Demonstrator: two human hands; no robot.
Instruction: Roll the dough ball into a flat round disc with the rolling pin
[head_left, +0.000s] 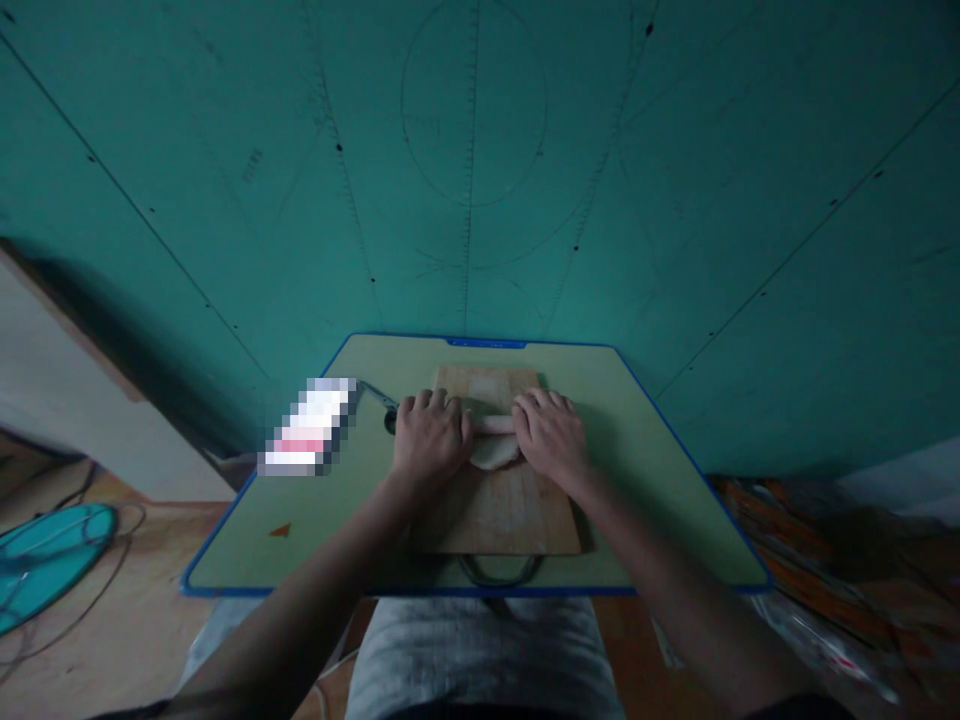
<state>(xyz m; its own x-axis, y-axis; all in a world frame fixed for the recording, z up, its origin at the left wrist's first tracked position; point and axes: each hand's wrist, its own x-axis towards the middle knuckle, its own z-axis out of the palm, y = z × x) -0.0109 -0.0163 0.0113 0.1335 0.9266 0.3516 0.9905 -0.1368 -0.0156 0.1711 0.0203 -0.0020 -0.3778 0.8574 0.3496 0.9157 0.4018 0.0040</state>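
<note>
Both hands are wrapped over the ends of a pale rolling pin (495,425), which lies crosswise over the cutting board. My left hand (433,432) grips its left end, fingers curled over the top. The right end is under my right hand (550,428), closed the same way. A flat, whitish piece of dough (495,453) shows beneath the pin and between the hands; its far side is partly hidden. Under it all is a wooden cutting board (499,515) with a dark handle loop (500,572) at the near edge.
The board lies on a pale green table (637,480) with a blue rim. At its left are a blurred-out rectangle (311,425), a thin dark tool (377,393) beside my left hand and a small orange triangle (280,530). A green wall (510,270) rises behind the table.
</note>
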